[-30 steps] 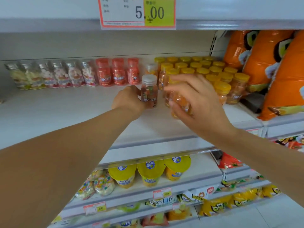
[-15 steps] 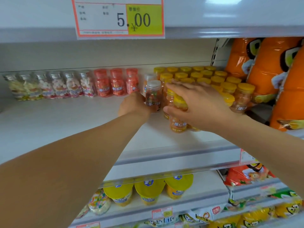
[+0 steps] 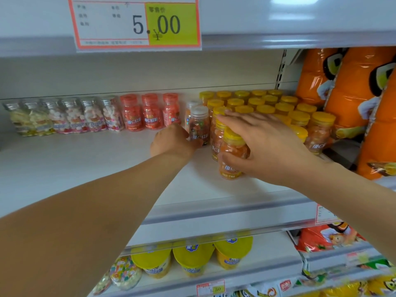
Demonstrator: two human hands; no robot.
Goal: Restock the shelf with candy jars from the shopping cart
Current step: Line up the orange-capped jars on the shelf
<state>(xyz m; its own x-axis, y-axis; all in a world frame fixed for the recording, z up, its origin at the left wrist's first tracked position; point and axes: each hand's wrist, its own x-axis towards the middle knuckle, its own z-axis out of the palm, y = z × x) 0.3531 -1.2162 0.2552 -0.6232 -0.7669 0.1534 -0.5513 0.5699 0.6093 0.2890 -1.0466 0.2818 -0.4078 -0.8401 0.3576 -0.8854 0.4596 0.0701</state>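
Right hand (image 3: 272, 148) lowered yellow-lidded jar (image 3: 232, 155) onto shelf (image 3: 85, 163).

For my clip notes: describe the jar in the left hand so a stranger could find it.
Find the white shelf under the 5.00 price tag. Between the red-capped jars and the block of yellow-capped jars stands the jar the left hand grips. Unlike them it has a clear cap and multicoloured candy, and it is the nearer of two such jars.
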